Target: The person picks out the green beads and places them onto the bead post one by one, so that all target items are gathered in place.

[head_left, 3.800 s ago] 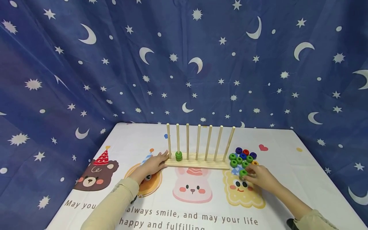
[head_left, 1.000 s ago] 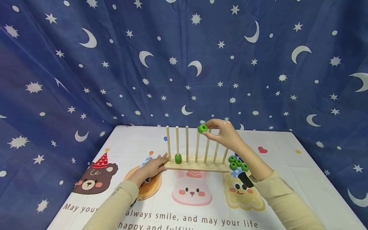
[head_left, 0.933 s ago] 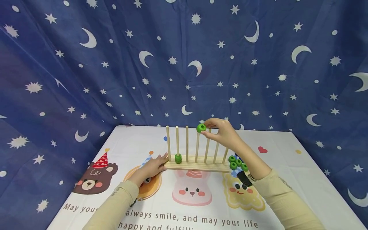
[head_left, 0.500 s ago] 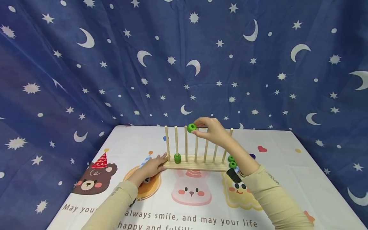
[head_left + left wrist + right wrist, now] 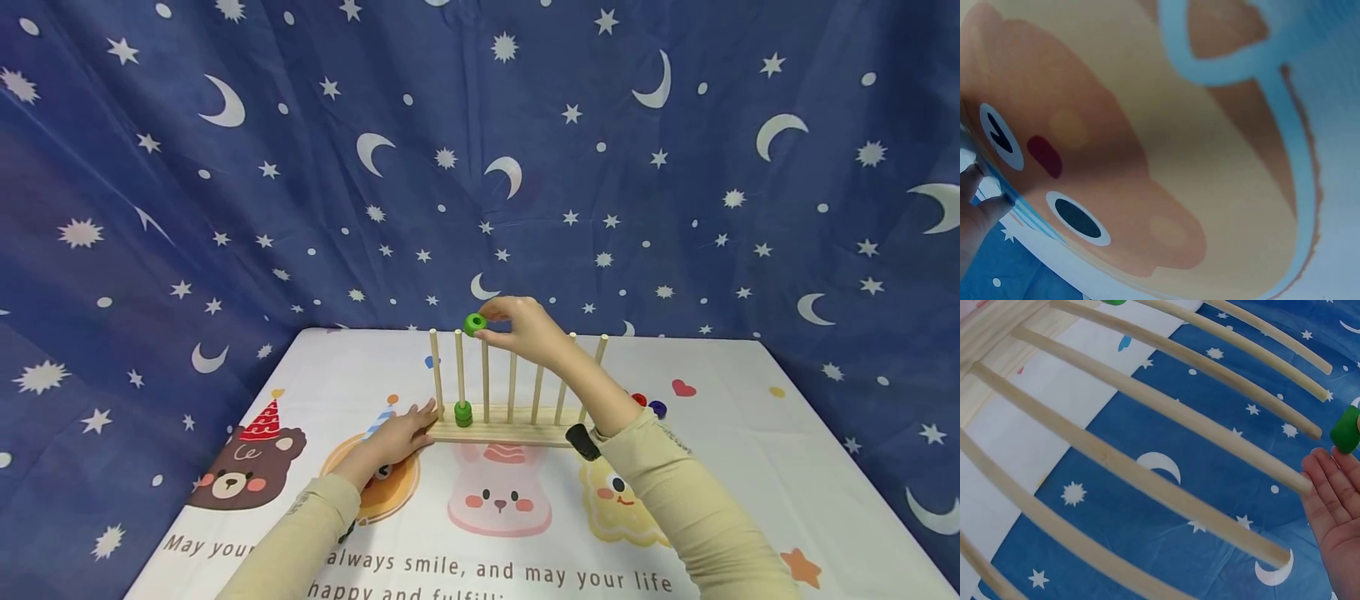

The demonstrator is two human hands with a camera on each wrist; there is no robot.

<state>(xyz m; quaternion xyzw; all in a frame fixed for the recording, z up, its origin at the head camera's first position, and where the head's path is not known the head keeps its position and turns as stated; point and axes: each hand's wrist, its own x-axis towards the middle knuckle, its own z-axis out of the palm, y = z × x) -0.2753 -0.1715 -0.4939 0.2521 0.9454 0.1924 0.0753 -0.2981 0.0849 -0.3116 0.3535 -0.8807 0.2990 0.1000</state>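
Note:
A wooden rack with several upright pegs stands on the printed tablecloth. Two green beads sit stacked at the bottom of its second peg from the left. Between thumb and fingers my right hand pinches another green bead, held just above the tops of the second and third pegs. That held bead shows beyond the peg tips at the right edge of the right wrist view. My left hand rests with extended fingers against the rack's left end; the left wrist view catches only part of it.
Right of the rack, a red bead and a dark blue bead lie on the tablecloth; my right forearm hides the others. A blue curtain with moons and stars hangs behind the table.
My right hand picked up a green bead from the pile, raised it and carried it left over the pegs, most recently from the fourth peg. The left hand stays put.

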